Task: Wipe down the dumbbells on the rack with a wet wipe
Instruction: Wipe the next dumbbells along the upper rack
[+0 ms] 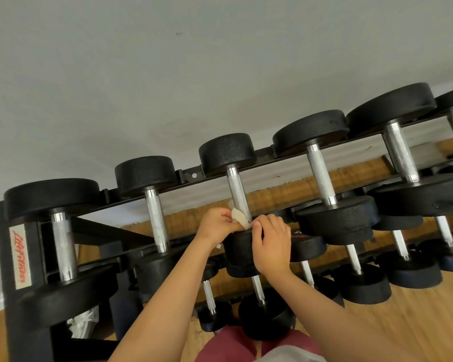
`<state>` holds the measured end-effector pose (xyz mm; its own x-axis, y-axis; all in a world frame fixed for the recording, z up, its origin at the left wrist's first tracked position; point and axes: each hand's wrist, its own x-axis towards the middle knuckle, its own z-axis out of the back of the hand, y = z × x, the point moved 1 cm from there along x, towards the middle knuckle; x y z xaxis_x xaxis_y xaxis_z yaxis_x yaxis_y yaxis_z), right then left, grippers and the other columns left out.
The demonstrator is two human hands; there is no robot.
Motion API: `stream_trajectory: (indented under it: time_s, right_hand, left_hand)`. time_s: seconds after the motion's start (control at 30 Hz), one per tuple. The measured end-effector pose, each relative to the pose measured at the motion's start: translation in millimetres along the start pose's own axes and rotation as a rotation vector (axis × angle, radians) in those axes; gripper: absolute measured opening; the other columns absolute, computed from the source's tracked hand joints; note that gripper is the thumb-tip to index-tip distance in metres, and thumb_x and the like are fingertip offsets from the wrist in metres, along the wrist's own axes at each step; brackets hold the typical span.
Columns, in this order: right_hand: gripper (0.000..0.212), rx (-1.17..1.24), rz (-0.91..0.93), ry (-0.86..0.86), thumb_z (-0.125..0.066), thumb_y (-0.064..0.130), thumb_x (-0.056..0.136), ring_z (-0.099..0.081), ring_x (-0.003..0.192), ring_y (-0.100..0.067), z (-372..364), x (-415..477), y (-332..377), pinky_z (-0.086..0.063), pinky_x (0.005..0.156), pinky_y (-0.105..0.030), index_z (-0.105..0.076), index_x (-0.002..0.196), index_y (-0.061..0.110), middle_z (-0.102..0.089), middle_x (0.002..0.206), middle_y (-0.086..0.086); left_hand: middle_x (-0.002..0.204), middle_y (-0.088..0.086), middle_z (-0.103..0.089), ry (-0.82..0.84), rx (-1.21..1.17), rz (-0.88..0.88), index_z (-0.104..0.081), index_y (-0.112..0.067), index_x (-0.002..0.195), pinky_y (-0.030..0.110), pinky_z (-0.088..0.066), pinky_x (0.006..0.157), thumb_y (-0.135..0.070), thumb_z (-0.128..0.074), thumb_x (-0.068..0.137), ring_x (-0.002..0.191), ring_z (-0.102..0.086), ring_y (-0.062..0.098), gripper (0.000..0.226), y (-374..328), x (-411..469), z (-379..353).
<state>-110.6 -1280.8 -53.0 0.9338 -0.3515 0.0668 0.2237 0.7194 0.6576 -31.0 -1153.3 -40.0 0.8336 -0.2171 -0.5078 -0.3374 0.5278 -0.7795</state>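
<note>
Several black dumbbells with knurled silver handles lie across the top tier of a black rack (267,154). The third dumbbell from the left (226,150) has its handle (236,190) in front of me. A crumpled white wet wipe (239,217) is wrapped against the near end of that handle. My left hand (216,226) pinches the wipe from the left. My right hand (271,242) lies over the dumbbell's near head (239,248), its fingertips holding the wipe's right edge.
Lower tiers hold more dumbbells (361,280) below and to the right. A pale wall (168,61) rises behind the rack. The floor (403,322) is wood. The rack's left upright carries a white label (21,254). My red shorts (233,343) show at the bottom.
</note>
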Motion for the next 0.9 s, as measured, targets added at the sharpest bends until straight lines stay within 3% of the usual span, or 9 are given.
stream_trajectory:
  time_s: [0.13,0.3,0.47,0.77,0.9]
  right_hand:
    - [0.038,0.006,0.001,0.010,-0.025,0.033,0.096,-0.051,0.084,-0.016,1.8,0.8,1.3,-0.045,0.081,-0.041,-0.058,0.084,0.019,-0.054,0.083,0.005]
    - [0.039,0.023,0.001,0.006,-0.025,0.034,0.096,-0.051,0.086,-0.015,2.1,0.2,1.7,-0.044,0.082,-0.040,-0.061,0.086,0.021,-0.057,0.085,0.007]
    - [0.036,0.026,-0.008,0.015,-0.025,0.035,0.095,-0.051,0.085,-0.015,2.3,0.2,2.0,-0.044,0.082,-0.039,-0.057,0.087,0.020,-0.055,0.084,0.007]
    - [0.037,0.012,-0.007,0.007,-0.027,0.033,0.097,-0.051,0.085,-0.016,0.2,0.3,0.6,-0.045,0.082,-0.041,-0.060,0.085,0.020,-0.055,0.084,0.006]
    - [0.036,0.019,-0.005,0.005,-0.028,0.033,0.097,-0.051,0.085,-0.015,-0.1,0.4,0.4,-0.045,0.083,-0.040,-0.059,0.085,0.020,-0.055,0.084,0.006]
  left_hand:
    - [0.099,0.004,-0.073,-0.008,-0.009,-0.003,-0.072,-0.010,0.103,0.031,-0.055,0.086,-0.016,-0.083,0.075,0.094,-0.068,0.013,0.031,-2.1,0.1,-5.1]
    - [0.095,0.005,-0.073,-0.103,-0.016,-0.068,-0.074,-0.007,0.097,0.019,-0.051,0.075,-0.012,-0.078,0.080,0.089,-0.067,0.012,0.017,4.9,-5.7,-0.6]
    - [0.097,-0.002,-0.072,-0.067,-0.120,-0.022,-0.072,-0.011,0.106,0.015,-0.049,0.076,-0.017,-0.079,0.080,0.093,-0.066,0.006,0.028,0.7,-5.1,-13.7]
    - [0.099,-0.003,-0.071,-0.260,-0.282,-0.012,-0.071,-0.011,0.111,0.014,-0.049,0.074,-0.016,-0.070,0.088,0.092,-0.065,0.006,0.024,-6.3,-2.7,-22.3]
    - [0.088,-0.011,-0.070,-0.351,-0.360,0.022,-0.073,-0.013,0.104,0.012,-0.050,0.068,-0.017,-0.072,0.087,0.084,-0.065,0.001,0.018,-11.4,6.5,-25.0]
